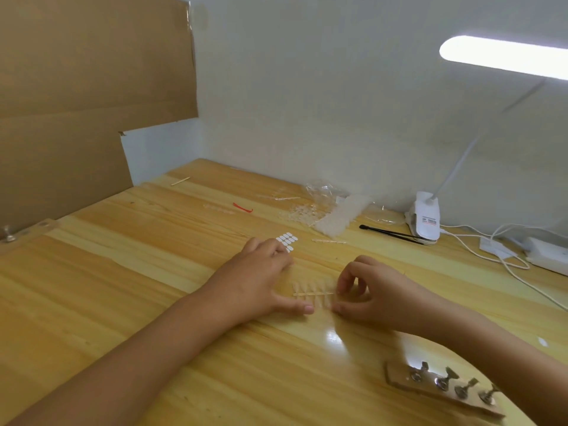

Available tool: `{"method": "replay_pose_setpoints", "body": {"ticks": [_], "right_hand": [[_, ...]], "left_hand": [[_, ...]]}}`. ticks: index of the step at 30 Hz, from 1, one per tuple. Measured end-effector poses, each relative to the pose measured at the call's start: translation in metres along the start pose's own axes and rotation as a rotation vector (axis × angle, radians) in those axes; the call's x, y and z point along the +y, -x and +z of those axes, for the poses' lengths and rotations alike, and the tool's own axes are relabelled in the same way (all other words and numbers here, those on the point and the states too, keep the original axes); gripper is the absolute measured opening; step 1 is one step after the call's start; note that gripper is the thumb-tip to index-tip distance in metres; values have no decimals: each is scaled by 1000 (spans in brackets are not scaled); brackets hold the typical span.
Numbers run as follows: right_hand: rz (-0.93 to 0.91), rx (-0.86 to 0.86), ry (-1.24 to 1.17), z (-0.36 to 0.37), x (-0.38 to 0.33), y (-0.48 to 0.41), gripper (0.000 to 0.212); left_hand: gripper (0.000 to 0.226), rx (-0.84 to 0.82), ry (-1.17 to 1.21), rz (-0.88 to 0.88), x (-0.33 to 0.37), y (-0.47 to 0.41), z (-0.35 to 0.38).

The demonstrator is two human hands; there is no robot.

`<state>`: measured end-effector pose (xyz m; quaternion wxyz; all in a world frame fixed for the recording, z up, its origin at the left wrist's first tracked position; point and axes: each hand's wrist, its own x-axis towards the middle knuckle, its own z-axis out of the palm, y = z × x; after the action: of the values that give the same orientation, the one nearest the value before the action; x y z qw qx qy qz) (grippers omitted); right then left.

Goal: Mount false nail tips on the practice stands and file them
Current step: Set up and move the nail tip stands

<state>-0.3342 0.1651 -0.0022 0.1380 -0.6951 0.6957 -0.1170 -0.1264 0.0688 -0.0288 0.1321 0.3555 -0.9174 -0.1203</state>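
A clear strip of false nail tips [312, 294] lies flat on the wooden table [123, 287] between my hands. My left hand [261, 278] rests flat with straight fingers, its thumb touching the strip's left end. My right hand [365, 290] has curled fingers that pinch the strip's right end. A brown strip with several metal practice stands [442, 387] lies at the near right, under my right forearm's edge. A sheet of white oval adhesive tabs [287, 239] peeks out beyond my left fingers.
Loose clear nail tips and a plastic bag [325, 207] lie at the back, with a red scrap [242, 208], a wooden stick [180, 181] and black tweezers [390, 233]. A white clip lamp [425, 216] and cables [498, 256] occupy the right. Cardboard [76, 103] stands at left.
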Motion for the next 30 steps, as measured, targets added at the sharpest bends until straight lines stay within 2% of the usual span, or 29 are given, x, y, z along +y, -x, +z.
{"method": "replay_pose_setpoints", "body": {"ticks": [3,5,7,9,12,15,16,18,20,26,30], "right_hand": [[31,43,-104,-3,1,12,21],[36,91,-273,-8,-1,22,24],[-1,144,-430,-16,-4,35,26],[-62,192,-524,-29,-7,50,25],[-59,240,-735,-49,-6,74,22],[91,306,-809,-63,1,90,33],[138,337,-784,-66,4,92,34],[200,414,-709,-69,7,97,22],[186,502,-541,-70,10,101,14],[16,647,-213,-56,15,104,13],[-223,806,345,-40,8,101,10]], "left_hand": [[92,62,100,78,7,3,-4],[79,41,387,48,19,5,-5],[58,-13,762,-17,34,4,-4],[38,-88,1016,-42,50,1,-7],[10,-150,1198,-2,76,-2,-16],[4,-86,1263,24,100,-6,-21],[5,-62,1274,26,108,-7,-21],[7,-24,1304,24,123,-10,-19],[7,8,1343,9,134,-11,-12],[6,75,1419,-92,139,-10,15],[12,53,1447,-131,136,-6,22]]}}
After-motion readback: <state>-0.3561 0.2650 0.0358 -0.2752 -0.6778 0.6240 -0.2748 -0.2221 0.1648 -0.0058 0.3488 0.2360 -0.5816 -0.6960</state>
